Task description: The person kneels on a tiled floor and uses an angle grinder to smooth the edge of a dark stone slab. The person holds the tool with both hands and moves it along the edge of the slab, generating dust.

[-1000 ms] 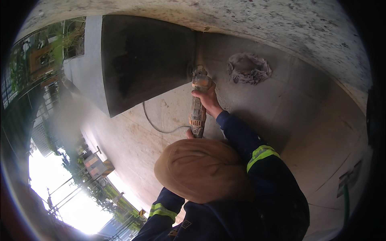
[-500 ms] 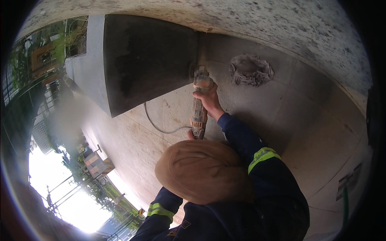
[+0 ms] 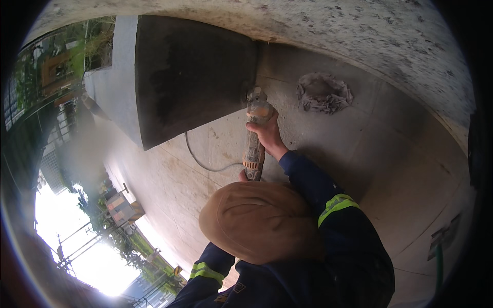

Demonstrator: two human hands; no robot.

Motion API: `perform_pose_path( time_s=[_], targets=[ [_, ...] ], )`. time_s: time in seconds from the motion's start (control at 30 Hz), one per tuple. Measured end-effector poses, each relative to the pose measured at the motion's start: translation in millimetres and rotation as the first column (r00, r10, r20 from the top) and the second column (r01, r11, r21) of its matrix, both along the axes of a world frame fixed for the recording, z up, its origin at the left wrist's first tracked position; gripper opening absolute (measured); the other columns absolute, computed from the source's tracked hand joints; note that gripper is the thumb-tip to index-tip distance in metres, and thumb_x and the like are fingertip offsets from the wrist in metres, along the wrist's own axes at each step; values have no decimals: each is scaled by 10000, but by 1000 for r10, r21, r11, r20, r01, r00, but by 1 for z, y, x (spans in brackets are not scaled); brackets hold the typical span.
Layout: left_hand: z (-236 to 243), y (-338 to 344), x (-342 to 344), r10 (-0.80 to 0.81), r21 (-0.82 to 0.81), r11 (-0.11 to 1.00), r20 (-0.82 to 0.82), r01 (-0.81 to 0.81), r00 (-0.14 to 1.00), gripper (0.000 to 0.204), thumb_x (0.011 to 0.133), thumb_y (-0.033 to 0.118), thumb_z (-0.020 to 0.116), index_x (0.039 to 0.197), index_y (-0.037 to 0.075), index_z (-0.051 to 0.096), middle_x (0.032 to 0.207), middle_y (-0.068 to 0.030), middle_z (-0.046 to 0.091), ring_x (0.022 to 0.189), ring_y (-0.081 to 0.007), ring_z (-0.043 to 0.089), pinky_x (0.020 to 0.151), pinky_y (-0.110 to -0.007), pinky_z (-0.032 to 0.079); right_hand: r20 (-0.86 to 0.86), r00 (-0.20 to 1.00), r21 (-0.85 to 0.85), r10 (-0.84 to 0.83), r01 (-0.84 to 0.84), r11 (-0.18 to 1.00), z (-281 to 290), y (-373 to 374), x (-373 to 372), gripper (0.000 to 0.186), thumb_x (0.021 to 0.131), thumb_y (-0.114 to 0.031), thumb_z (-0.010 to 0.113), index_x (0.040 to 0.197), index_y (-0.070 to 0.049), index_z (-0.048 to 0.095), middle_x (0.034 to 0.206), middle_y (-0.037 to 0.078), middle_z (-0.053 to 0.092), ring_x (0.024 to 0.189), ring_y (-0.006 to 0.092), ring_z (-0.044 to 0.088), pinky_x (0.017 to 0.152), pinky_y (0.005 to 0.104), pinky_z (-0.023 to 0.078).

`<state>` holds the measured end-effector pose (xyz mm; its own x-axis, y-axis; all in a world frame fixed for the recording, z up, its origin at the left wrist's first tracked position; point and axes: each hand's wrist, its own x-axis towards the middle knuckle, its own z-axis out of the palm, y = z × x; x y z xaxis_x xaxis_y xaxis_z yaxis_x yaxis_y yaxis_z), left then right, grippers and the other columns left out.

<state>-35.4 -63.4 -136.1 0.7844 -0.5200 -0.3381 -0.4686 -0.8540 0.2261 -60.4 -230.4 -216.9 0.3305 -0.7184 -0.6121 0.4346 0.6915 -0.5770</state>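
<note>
So we've got our right hand (image 3: 268,134) wrapped round the front half of a dusty orange-and-grey grinder (image 3: 252,150), with its nose right up by the right edge of a dark panel (image 3: 195,77). Our left hand (image 3: 243,175) is at the tool's back end, but a brown hood (image 3: 262,220) hides most of it, so we can't tell its grip. There's a thin cord (image 3: 197,160) curving off left and a crumpled grey bundle (image 3: 324,93) to the right.
</note>
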Motion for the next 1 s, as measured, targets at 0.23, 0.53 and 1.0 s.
perform_pose_path(
  time_s=[0.23,0.53,1.0],
  targets=[
    [0,-2,2,0,-2,1000,-7,0,1000,614,748,174,675,1321,120,462,823,-220,656,717,-373,656,644,-472,487,-44,999,64,3,0,998,-19,0,6,888,721,-141,762,1382,16,191,1242,157,480,1131,251,520,971,378,452],
    [2,7,2,-1,2,1000,8,1,1000,607,755,179,672,1322,120,464,826,-220,656,717,-370,656,645,-472,488,23,1000,15,-2,2,1000,14,3,-1,876,719,-132,768,1372,9,203,1234,160,485,1129,243,522,962,374,458],
    [6,10,1,-1,13,1000,21,1,1000,596,768,186,667,1324,120,466,830,-220,657,717,-366,656,647,-470,488,-27,1000,33,-10,11,999,2,12,10,847,729,-101,763,1374,-10,222,1264,141,454,1148,228,496,985,377,442]
  ],
)
